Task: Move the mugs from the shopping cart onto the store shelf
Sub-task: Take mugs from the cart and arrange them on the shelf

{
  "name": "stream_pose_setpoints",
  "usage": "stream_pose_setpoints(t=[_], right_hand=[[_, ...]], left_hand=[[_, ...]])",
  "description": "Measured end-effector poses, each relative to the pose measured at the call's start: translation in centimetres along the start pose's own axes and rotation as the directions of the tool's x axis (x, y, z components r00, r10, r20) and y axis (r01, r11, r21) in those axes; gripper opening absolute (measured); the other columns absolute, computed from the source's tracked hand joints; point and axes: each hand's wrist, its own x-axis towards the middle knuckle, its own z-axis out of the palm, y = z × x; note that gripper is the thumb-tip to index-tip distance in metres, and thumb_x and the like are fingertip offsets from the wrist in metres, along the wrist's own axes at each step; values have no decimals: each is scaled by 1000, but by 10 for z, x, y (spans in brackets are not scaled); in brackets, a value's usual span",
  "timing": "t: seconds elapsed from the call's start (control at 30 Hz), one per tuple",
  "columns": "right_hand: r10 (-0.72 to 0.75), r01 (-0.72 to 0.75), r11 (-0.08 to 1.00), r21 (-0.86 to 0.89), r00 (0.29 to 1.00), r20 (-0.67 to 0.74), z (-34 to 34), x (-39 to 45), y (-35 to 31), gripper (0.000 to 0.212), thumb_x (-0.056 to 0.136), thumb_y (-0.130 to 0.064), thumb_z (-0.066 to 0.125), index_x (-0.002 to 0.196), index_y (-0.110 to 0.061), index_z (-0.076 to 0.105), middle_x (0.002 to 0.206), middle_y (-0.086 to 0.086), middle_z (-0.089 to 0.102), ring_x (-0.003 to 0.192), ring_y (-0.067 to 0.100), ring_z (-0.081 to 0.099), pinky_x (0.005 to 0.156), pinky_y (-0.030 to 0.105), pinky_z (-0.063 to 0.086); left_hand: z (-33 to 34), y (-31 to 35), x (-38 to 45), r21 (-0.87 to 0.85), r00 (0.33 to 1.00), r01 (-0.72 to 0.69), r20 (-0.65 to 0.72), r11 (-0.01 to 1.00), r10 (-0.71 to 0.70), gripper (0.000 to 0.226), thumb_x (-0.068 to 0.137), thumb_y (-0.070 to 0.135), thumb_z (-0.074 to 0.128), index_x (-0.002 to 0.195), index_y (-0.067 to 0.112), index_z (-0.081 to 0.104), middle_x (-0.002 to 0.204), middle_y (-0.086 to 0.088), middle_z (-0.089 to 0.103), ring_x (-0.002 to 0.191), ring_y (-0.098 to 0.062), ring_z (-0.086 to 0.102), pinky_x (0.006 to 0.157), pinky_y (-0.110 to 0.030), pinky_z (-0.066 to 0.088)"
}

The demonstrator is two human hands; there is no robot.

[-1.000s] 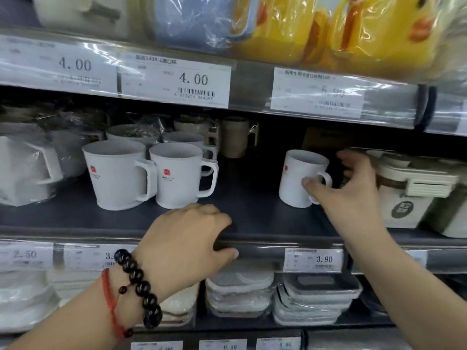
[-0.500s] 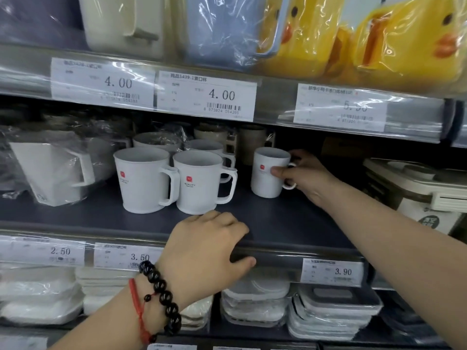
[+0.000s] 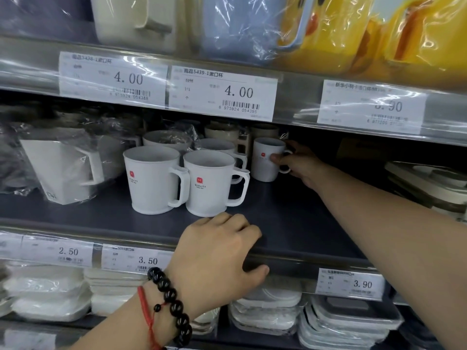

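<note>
A small white mug (image 3: 264, 162) with a red logo stands deep on the dark middle shelf (image 3: 290, 223), just right of a row of mugs. My right hand (image 3: 299, 162) reaches in and holds it by the handle, thumb on its side. Two larger white mugs, one on the left (image 3: 149, 180) and one on the right (image 3: 209, 184), stand upright in front, handles to the right. My left hand (image 3: 219, 253), with a bead bracelet on the wrist, grips the shelf's front edge, fingers curled over it. The shopping cart is out of view.
More mugs in plastic wrap (image 3: 166, 140) stand behind the front pair, and a wrapped angular white jug (image 3: 60, 168) sits at the left. Boxed white goods (image 3: 427, 178) lie at the right. Price labels line the shelf rails. Stacked lidded containers (image 3: 346, 322) fill the shelf below.
My right hand has carried the small mug leftward and deeper into the shelf, up against the row of mugs. The camera has shifted closer. My left hand stays on the shelf edge.
</note>
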Motion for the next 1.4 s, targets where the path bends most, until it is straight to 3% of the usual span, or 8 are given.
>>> stream_pose_setpoints(t=[0.2,0.53,0.67,0.83,0.9,1.07,1.2,1.4], right_hand=[[31,-30,998,-51,999,21,-2,5,2,44,92,-7,62,131,-25,50,119,-3,57,102,12,54,68,24,43],[90,-90,990,-105,996,1,0,12,8,45,91,-20,65,130,-34,46,113,-13,58,94,8,54,98,41,37],[51,-49,995,-82,999,13,-3,5,8,35,89,-21,67,116,-36,50,99,-23,58,86,-3,52,78,25,40],[72,-75,997,-23,991,-114,-7,9,9,25,89,-39,63,112,-33,58,107,-12,63,88,-1,54,75,27,39],[110,-104,994,40,970,-217,-10,16,6,34,90,-49,58,116,-27,61,114,-4,65,95,9,59,74,27,42],[207,-195,978,71,941,-268,-11,31,6,56,92,-62,45,135,-27,51,133,0,56,121,25,52,98,40,44],[233,-204,969,136,937,-259,-10,38,8,62,83,-72,48,128,-30,56,128,0,61,113,23,57,87,39,48],[211,-202,977,62,920,-331,-14,50,21,52,96,-57,40,131,-21,54,125,0,57,116,23,52,103,37,41]], left_hand=[[0,-1,3,4,1000,-5,11,1000,5,44,66,67,47,92,36,66,87,17,62,83,-7,61,64,-28,51],[0,-3,3,-1,999,-32,-4,999,32,44,66,66,47,90,34,65,86,15,61,83,-10,61,63,-29,51],[1,-3,3,-1,999,-41,-14,999,41,43,66,65,47,89,34,65,86,15,60,80,-10,60,62,-28,50],[1,-3,3,-3,999,-41,-10,999,41,42,66,65,48,88,33,64,86,15,60,80,-10,59,61,-29,50],[1,-3,3,-7,999,-39,-11,999,39,42,66,65,48,88,33,64,86,15,60,79,-10,59,61,-28,50],[2,-2,4,-15,999,-40,-17,999,40,42,64,63,49,87,31,64,85,14,60,78,-11,59,61,-29,50],[1,-2,3,-17,999,-37,-12,999,37,40,64,63,50,85,31,63,83,14,59,77,-11,58,60,-29,49],[1,-2,3,-25,999,-43,-7,999,43,41,64,62,50,86,31,64,84,14,60,77,-11,59,61,-29,50]])
